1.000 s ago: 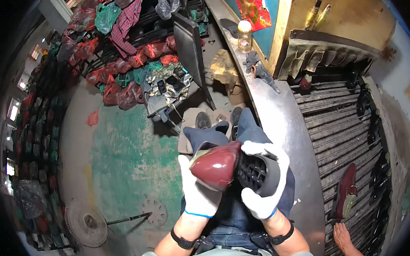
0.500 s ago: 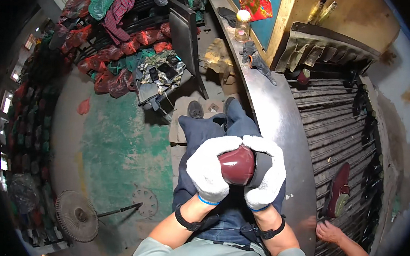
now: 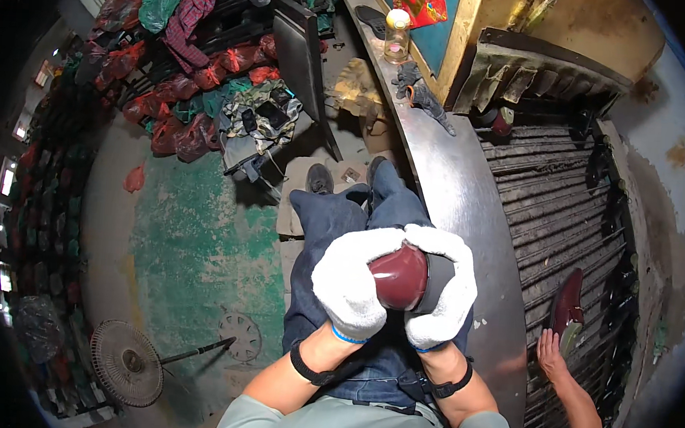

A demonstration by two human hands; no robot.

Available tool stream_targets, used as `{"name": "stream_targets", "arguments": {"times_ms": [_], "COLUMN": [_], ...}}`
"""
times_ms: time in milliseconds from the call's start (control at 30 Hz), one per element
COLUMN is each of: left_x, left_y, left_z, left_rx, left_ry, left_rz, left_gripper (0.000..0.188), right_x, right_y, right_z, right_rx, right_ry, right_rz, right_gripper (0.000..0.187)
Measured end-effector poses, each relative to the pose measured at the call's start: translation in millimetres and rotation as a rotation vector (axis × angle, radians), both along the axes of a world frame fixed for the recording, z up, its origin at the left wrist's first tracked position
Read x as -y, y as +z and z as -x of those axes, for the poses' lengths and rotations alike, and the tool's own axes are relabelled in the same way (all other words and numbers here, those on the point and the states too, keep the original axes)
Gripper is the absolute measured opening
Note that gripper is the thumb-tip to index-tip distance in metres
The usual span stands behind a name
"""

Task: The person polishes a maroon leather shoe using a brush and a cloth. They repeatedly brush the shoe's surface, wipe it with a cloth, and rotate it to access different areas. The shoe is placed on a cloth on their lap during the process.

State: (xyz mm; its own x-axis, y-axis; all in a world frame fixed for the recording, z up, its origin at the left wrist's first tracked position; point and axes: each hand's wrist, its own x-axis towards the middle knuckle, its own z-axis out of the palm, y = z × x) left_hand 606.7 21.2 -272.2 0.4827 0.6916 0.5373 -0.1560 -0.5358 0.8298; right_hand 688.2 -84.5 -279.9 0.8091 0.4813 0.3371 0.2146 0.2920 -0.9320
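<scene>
A glossy maroon shoe [image 3: 400, 279] sits between my two hands above my lap, its rounded toe facing up and its dark grey sole side toward the right. My left hand [image 3: 348, 283], in a white knit glove, wraps around the maroon upper. My right hand [image 3: 452, 287], gloved the same way, curls around the sole side. The fingertips of both gloves meet beyond the toe, and the rest of the shoe is hidden below.
On the right, a co-worker's bare hand [image 3: 551, 352] is beside another maroon shoe [image 3: 568, 302] on a roller conveyor [image 3: 550, 219]. A metal ledge [image 3: 470, 182] carries a bottle [image 3: 397, 41] and dark gloves [image 3: 426, 101]. A fan [image 3: 128, 362] stands left.
The co-worker's hand has moved up the conveyor to the maroon shoe there. My hands keep their hold on the other shoe, while the view has shifted slightly.
</scene>
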Motion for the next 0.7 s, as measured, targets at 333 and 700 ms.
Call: {"name": "stream_targets", "arguments": {"times_ms": [333, 700], "left_x": [20, 57], "left_y": [-8, 11], "left_z": [43, 76], "left_rx": [-0.049, 0.044], "left_ry": [-0.088, -0.098], "left_rz": [0.096, 1.647], "left_gripper": [0.028, 0.068], "right_x": [34, 71], "right_y": [-7, 7], "right_z": [20, 64], "right_rx": [-0.035, -0.569], "right_ry": [0.137, 0.150], "right_rz": [0.239, 0.424], "right_gripper": [0.095, 0.047]}}
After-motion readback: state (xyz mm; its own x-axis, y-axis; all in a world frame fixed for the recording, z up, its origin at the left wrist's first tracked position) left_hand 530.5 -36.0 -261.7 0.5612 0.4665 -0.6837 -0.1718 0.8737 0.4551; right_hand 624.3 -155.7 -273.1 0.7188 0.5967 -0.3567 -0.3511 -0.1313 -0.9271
